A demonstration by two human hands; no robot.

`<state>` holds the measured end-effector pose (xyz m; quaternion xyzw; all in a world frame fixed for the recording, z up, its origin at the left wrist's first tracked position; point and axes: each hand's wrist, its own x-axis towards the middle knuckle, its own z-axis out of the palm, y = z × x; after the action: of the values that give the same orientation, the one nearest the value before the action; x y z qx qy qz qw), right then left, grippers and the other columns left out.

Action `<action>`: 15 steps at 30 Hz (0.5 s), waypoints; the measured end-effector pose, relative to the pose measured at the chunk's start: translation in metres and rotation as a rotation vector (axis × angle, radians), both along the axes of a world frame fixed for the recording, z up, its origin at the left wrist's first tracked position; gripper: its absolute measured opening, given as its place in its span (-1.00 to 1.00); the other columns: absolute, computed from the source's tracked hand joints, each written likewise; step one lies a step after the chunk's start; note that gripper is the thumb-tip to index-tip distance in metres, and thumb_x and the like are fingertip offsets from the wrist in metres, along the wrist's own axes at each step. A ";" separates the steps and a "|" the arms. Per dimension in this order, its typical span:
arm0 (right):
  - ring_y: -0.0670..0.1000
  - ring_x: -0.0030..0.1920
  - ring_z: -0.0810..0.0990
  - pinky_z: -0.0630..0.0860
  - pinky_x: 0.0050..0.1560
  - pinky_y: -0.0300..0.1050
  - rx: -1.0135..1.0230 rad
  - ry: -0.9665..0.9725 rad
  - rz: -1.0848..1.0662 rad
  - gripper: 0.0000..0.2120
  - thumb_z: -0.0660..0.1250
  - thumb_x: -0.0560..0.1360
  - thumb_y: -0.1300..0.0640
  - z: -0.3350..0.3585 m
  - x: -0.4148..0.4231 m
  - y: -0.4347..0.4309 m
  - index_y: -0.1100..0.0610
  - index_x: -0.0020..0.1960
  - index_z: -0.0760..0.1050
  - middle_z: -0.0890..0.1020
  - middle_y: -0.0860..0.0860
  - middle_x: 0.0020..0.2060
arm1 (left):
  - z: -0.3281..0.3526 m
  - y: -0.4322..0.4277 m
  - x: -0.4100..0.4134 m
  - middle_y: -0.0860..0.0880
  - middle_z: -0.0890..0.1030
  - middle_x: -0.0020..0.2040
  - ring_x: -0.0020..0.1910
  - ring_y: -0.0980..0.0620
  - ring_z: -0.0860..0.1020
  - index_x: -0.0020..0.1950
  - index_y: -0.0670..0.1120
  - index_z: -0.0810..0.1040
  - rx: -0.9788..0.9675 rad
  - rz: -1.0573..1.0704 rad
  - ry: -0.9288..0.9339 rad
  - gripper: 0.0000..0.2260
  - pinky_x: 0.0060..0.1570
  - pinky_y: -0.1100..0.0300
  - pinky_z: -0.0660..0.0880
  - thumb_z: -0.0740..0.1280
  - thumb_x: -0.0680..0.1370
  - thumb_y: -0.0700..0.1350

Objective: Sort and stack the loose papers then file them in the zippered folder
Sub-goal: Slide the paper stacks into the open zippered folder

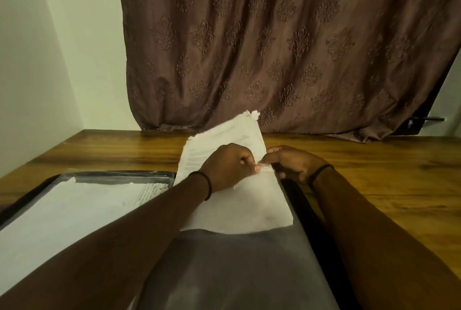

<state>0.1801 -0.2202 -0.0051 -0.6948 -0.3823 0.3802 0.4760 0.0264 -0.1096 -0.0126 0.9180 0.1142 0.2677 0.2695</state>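
We see a black zippered folder (305, 207) lying open on a glossy wooden table (374, 172). Its right half carries a smooth, grey-clear plastic sleeve (237, 267). The paper (222, 140), white with a ragged, torn top edge, stands half inside that sleeve, and its upper part tilts up towards a brown embossed curtain (287, 47). The left hand (224, 167) is curled, thumb and forefinger pinching the paper at its right edge. The right hand (294, 165), just beside it, has its fingers curled at the sleeve's mouth and seems to pinch the plastic. Another sheet (62, 209) lies flat in the left half. The print on both is too blurred to read.
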 end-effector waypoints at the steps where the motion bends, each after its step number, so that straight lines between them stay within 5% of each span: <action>1: -0.08 -0.43 0.40 0.23 -0.55 -0.30 -0.016 0.014 0.022 -0.91 0.27 0.52 0.32 0.001 0.000 -0.002 0.23 -0.08 0.56 0.54 0.10 -0.27 | 0.001 0.000 -0.001 0.14 0.54 -0.38 -0.34 0.19 0.49 -0.32 0.00 0.59 0.000 0.007 0.009 -0.82 -0.26 0.35 0.38 0.49 0.46 -0.05; 5: -0.08 -0.44 0.39 0.22 -0.49 -0.27 -0.042 -0.006 0.052 -0.87 0.27 0.52 0.25 0.005 -0.004 -0.005 0.17 -0.13 0.58 0.56 0.03 -0.35 | 0.000 -0.005 -0.001 0.09 0.60 -0.31 -0.27 0.14 0.52 -0.26 -0.06 0.63 -0.014 0.014 -0.002 -0.85 -0.21 0.25 0.43 0.47 0.47 -0.04; 8: -0.01 -0.42 0.48 0.31 -0.43 -0.22 0.028 -0.077 -0.139 -0.73 0.39 0.51 0.05 -0.003 -0.009 0.006 0.28 -0.03 0.63 0.63 0.12 -0.26 | 0.001 -0.006 -0.002 0.15 0.55 -0.36 -0.31 0.19 0.48 -0.24 -0.03 0.63 -0.028 -0.018 0.052 -0.88 -0.26 0.30 0.37 0.47 0.48 -0.03; 11: -0.08 -0.45 0.59 0.45 -0.45 -0.29 0.131 -0.097 -0.294 -0.81 0.41 0.53 0.15 -0.011 -0.013 0.016 0.30 -0.01 0.62 0.67 0.10 -0.27 | 0.001 -0.004 -0.004 0.16 0.54 -0.36 -0.33 0.19 0.47 -0.20 -0.05 0.64 -0.038 -0.020 0.087 -0.90 -0.25 0.31 0.37 0.47 0.48 -0.06; 15: -0.10 -0.50 0.37 0.23 -0.58 -0.31 -0.014 -0.080 -0.064 -0.90 0.36 0.54 0.25 -0.004 -0.003 0.003 0.25 0.01 0.62 0.59 0.03 -0.34 | 0.001 -0.002 -0.001 0.09 0.62 -0.28 -0.24 0.12 0.55 -0.23 -0.08 0.66 -0.025 0.045 -0.018 -0.90 -0.14 0.18 0.48 0.48 0.45 -0.09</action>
<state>0.1772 -0.2173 -0.0092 -0.7248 -0.3757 0.3393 0.4674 0.0256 -0.1117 -0.0116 0.9092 0.1357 0.2806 0.2760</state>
